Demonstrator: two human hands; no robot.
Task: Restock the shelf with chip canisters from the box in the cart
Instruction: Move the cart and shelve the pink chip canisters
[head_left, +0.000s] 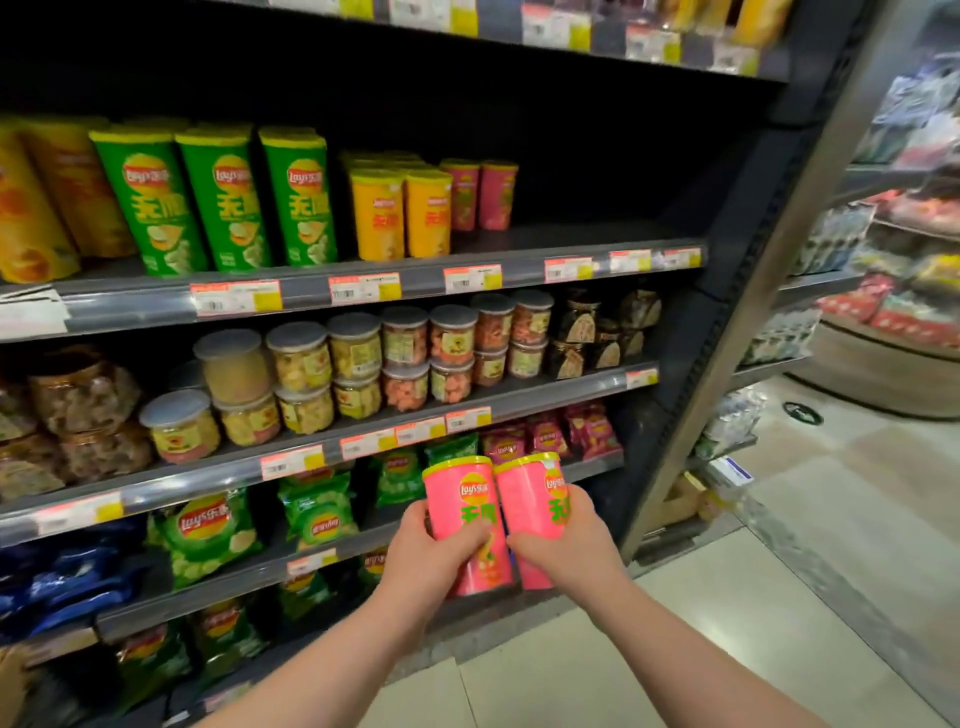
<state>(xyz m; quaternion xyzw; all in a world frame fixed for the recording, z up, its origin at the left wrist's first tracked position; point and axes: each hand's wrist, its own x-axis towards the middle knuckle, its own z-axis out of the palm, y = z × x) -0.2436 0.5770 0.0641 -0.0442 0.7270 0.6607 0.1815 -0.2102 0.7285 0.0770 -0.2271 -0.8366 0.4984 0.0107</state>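
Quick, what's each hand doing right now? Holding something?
Left hand: grips the left pink cylindrical chip canister with the yellow rim.
Right hand: grips the right pink cylindrical chip canister beside it.

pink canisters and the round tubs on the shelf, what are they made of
Pink canisters: probably printed paperboard tubes, smooth with a soft sheen; the yellow lids look like plastic. Round tubs: clear plastic, it seems, as the snacks show through.

Open along the canister shelf from the pink canisters to its right end, up to the shelf above. Blocked leftward by yellow canisters and green canisters at the front edge. Walled at the right end by the upright.
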